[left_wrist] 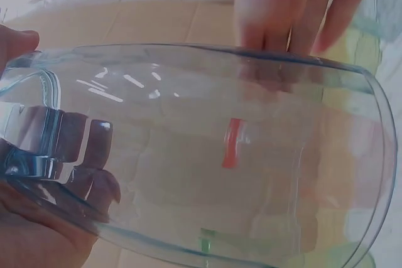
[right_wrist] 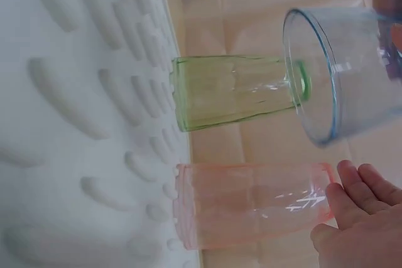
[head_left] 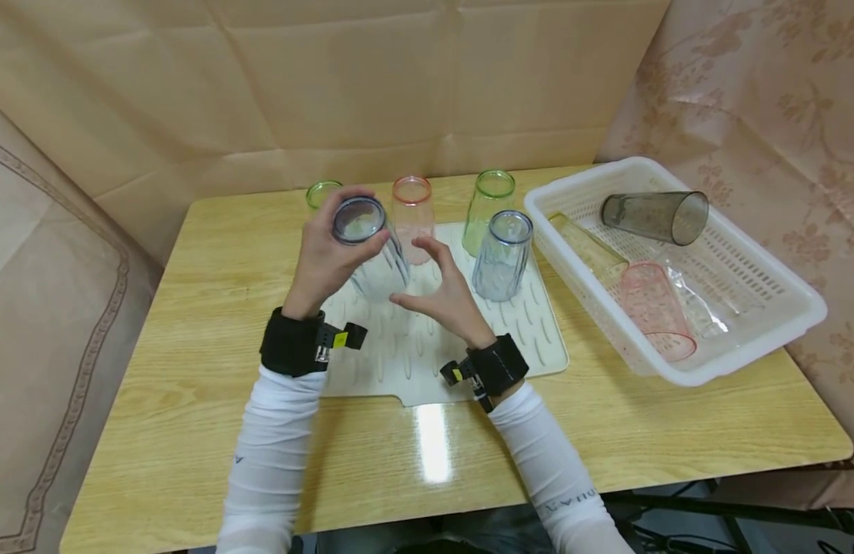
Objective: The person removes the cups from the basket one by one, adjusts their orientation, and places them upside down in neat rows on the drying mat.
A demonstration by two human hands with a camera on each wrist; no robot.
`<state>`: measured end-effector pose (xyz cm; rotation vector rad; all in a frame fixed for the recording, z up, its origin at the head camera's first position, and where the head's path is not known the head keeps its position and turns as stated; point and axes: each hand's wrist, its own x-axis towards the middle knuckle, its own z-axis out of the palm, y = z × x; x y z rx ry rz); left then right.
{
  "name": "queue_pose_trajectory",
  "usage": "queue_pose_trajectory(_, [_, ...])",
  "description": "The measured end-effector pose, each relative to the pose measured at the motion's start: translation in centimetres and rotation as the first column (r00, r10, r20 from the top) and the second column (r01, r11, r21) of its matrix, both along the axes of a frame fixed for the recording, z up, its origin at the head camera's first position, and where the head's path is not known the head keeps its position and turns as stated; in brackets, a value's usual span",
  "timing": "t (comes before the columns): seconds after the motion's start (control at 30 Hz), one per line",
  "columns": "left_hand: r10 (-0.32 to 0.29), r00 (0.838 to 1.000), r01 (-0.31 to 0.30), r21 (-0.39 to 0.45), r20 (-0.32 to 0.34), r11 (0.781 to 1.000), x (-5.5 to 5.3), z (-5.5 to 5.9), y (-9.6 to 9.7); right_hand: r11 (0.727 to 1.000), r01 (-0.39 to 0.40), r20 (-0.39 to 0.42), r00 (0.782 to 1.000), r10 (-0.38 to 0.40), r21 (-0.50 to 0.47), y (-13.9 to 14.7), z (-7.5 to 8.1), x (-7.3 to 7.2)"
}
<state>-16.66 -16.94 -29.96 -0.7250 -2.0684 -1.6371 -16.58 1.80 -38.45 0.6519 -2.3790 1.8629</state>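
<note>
a blue-tinted glass (head_left: pixel 381 265) is held in the air above the front-to-back middle of the mat, tilted, thick base up and mouth pointing down towards five o'clock. the left hand (head_left: pixel 323 258) grips it near the base, fingers curled round one side and thumb on the other. at four o'clock from the glass, the right hand (head_left: pixel 449 296) is spread, thumb and fingers apart, near its mouth end and holding nothing. upside down beyond it stand a pink glass (head_left: pixel 413 215) at two o'clock and a green glass (head_left: pixel 488 215) and a bluish glass (head_left: pixel 502 265) near three. a second green rim (head_left: pixel 323 194) shows at eleven. beneath lies a ridged white mat (head_left: pixel 427 369) on the wooden counter (head_left: pixel 171 369). farther out, at three, a white basket (head_left: pixel 752 285) holds a grey glass (head_left: pixel 638 215), a yellowish glass (head_left: pixel 589 250) and a rose glass (head_left: pixel 655 308), all lying down.
</note>
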Motion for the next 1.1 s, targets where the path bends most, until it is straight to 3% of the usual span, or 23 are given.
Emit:
queue_pose_trajectory(0.2, [0.082,0.996,-0.082,0.000,0.043,0.997,0.5,-0.8,-2.8,1.000,0.011,0.030,0.999,-0.011,0.000,0.6,-0.7,0.5])
queue_pose_trajectory(0.43, [0.192,0.975,-0.192,-0.009,0.113,0.981,2.6,-0.2,-4.5,1.000,0.021,0.062,0.998,-0.020,-0.023,1.4,-1.4,1.0])
queue_pose_trajectory(0.63, [0.217,0.965,-0.222,0.019,0.148,0.975,2.2,-1.2,-5.2,0.999,0.034,0.065,0.997,-0.032,-0.040,1.9,-1.6,1.1])
queue_pose_trajectory(1.1, [0.273,0.952,-0.282,0.043,0.139,0.959,1.4,-3.3,-4.7,0.995,0.028,0.097,0.995,-0.019,-0.093,2.1,-1.8,1.2])
